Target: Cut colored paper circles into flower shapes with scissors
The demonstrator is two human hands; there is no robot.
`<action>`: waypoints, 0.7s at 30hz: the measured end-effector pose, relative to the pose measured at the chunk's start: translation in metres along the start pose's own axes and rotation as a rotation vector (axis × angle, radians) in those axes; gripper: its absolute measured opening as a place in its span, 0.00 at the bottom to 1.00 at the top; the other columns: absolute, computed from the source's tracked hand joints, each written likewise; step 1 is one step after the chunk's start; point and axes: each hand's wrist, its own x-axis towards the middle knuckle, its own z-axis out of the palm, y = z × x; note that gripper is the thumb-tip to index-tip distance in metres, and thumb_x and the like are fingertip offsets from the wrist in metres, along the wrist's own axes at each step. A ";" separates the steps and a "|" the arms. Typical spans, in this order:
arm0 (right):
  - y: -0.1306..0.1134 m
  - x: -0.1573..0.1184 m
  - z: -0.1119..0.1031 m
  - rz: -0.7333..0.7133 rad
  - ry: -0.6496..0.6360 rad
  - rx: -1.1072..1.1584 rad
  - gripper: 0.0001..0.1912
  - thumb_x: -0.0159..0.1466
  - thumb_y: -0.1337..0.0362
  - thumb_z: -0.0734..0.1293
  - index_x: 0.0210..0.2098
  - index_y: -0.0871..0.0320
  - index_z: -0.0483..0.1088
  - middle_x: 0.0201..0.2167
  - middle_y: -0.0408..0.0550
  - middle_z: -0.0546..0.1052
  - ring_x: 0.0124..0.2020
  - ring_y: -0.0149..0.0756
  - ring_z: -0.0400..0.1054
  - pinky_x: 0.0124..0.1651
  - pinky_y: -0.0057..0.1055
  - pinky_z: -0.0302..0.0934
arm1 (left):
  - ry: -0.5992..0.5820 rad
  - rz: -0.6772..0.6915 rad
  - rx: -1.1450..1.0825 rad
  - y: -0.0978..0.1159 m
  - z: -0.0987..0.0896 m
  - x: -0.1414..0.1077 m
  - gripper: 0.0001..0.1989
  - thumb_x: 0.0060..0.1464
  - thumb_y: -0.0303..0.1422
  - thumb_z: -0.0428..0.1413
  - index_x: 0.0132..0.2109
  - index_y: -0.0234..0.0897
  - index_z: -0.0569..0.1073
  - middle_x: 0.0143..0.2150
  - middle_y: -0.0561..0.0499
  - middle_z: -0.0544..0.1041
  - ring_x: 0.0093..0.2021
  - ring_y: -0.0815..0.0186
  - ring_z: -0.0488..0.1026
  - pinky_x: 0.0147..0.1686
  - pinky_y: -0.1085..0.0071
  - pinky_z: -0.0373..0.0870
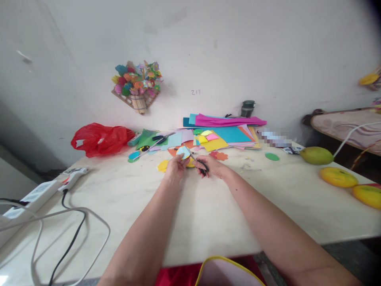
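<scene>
Between the hands (175,168) (213,166) — light-blue disc (183,151) in the left, scissors (205,165) in the right.

Wall (226,51) pale grey, scuffed, "217" (195,92) handwritten on it. Off-white marbled tabletop (208,222) below. Patterned, round-cornered furniture (342,127) far right. Light soft, diffuse.

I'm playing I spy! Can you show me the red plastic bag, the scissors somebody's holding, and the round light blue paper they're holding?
Red plastic bag (107,139), head view: middle of its crumpled side.
Held scissors (205,165), head view: on the black handle.
Round light blue paper (183,151), head view: on its face.
</scene>
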 end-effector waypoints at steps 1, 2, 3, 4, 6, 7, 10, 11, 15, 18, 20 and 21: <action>0.001 0.001 0.000 -0.007 -0.002 0.001 0.17 0.58 0.51 0.66 0.28 0.59 0.61 0.18 0.40 0.70 0.14 0.25 0.64 0.11 0.20 0.50 | -0.002 -0.003 0.000 0.000 0.000 0.000 0.07 0.48 0.20 0.53 0.37 0.30 0.72 0.29 0.45 0.78 0.30 0.65 0.77 0.31 0.74 0.74; 0.003 0.001 -0.001 -0.012 -0.002 0.001 0.17 0.58 0.51 0.66 0.28 0.59 0.61 0.18 0.40 0.70 0.14 0.25 0.64 0.11 0.20 0.50 | -0.004 -0.005 0.000 0.000 0.000 0.000 0.07 0.48 0.20 0.53 0.37 0.30 0.72 0.29 0.45 0.78 0.30 0.65 0.77 0.30 0.74 0.74; 0.004 0.002 -0.001 -0.016 -0.001 0.000 0.17 0.58 0.50 0.65 0.28 0.59 0.61 0.18 0.40 0.70 0.14 0.25 0.64 0.11 0.20 0.50 | -0.005 -0.005 -0.001 0.000 0.000 0.000 0.08 0.48 0.20 0.53 0.37 0.31 0.72 0.29 0.45 0.78 0.29 0.65 0.77 0.30 0.74 0.74; 0.005 0.003 -0.002 -0.021 -0.001 -0.001 0.18 0.59 0.50 0.65 0.28 0.59 0.61 0.17 0.40 0.70 0.14 0.25 0.64 0.11 0.20 0.50 | -0.004 -0.006 0.000 0.000 0.001 0.000 0.08 0.48 0.20 0.54 0.36 0.30 0.72 0.29 0.45 0.78 0.29 0.65 0.77 0.30 0.75 0.74; 0.007 0.004 -0.003 -0.034 -0.008 -0.005 0.18 0.59 0.50 0.65 0.28 0.59 0.62 0.18 0.40 0.70 0.14 0.26 0.64 0.11 0.20 0.51 | 0.000 -0.007 0.002 0.000 0.001 0.000 0.08 0.47 0.20 0.54 0.37 0.30 0.72 0.29 0.45 0.78 0.28 0.65 0.77 0.29 0.75 0.74; 0.008 0.004 -0.004 -0.037 -0.013 -0.009 0.18 0.59 0.50 0.65 0.28 0.59 0.62 0.18 0.41 0.71 0.14 0.26 0.65 0.11 0.20 0.51 | 0.002 -0.009 0.004 0.000 0.001 0.000 0.08 0.47 0.20 0.54 0.37 0.30 0.72 0.29 0.45 0.78 0.28 0.65 0.77 0.29 0.75 0.74; 0.008 0.003 -0.009 -0.032 -0.042 -0.035 0.19 0.59 0.49 0.64 0.28 0.59 0.63 0.20 0.43 0.73 0.17 0.27 0.67 0.13 0.20 0.53 | -0.007 -0.010 0.009 0.000 0.002 -0.002 0.10 0.47 0.20 0.54 0.39 0.30 0.72 0.30 0.45 0.78 0.29 0.64 0.77 0.29 0.74 0.74; 0.008 0.002 -0.011 -0.026 -0.058 -0.045 0.19 0.59 0.48 0.64 0.29 0.60 0.63 0.21 0.44 0.74 0.18 0.28 0.68 0.14 0.20 0.54 | -0.011 -0.007 0.009 0.000 0.002 -0.002 0.10 0.46 0.20 0.54 0.39 0.30 0.72 0.30 0.45 0.78 0.29 0.64 0.77 0.29 0.74 0.75; 0.003 -0.005 -0.027 0.008 -0.162 -0.077 0.19 0.58 0.48 0.64 0.30 0.60 0.63 0.22 0.45 0.75 0.19 0.29 0.69 0.16 0.21 0.55 | -0.011 0.007 0.012 0.001 0.001 -0.001 0.09 0.46 0.20 0.54 0.37 0.30 0.72 0.30 0.45 0.78 0.30 0.64 0.77 0.31 0.73 0.75; 0.001 -0.014 -0.044 0.010 -0.229 -0.113 0.18 0.58 0.51 0.65 0.28 0.61 0.64 0.22 0.46 0.75 0.18 0.29 0.68 0.16 0.22 0.55 | -0.006 0.017 0.028 0.002 0.001 0.000 0.08 0.47 0.20 0.54 0.37 0.29 0.72 0.30 0.44 0.78 0.30 0.63 0.78 0.31 0.73 0.75; 0.000 -0.018 -0.056 0.001 -0.208 -0.125 0.17 0.57 0.52 0.66 0.25 0.61 0.64 0.19 0.45 0.73 0.17 0.29 0.67 0.16 0.23 0.53 | -0.010 0.024 0.043 0.003 0.000 -0.001 0.09 0.46 0.20 0.54 0.37 0.29 0.73 0.32 0.44 0.79 0.31 0.62 0.78 0.31 0.73 0.75; 0.000 -0.019 -0.061 -0.010 -0.171 -0.117 0.16 0.57 0.53 0.66 0.25 0.61 0.64 0.18 0.44 0.72 0.16 0.28 0.66 0.16 0.23 0.52 | -0.011 0.026 0.054 0.003 0.001 -0.001 0.09 0.46 0.20 0.54 0.37 0.29 0.73 0.32 0.43 0.79 0.32 0.62 0.78 0.31 0.73 0.75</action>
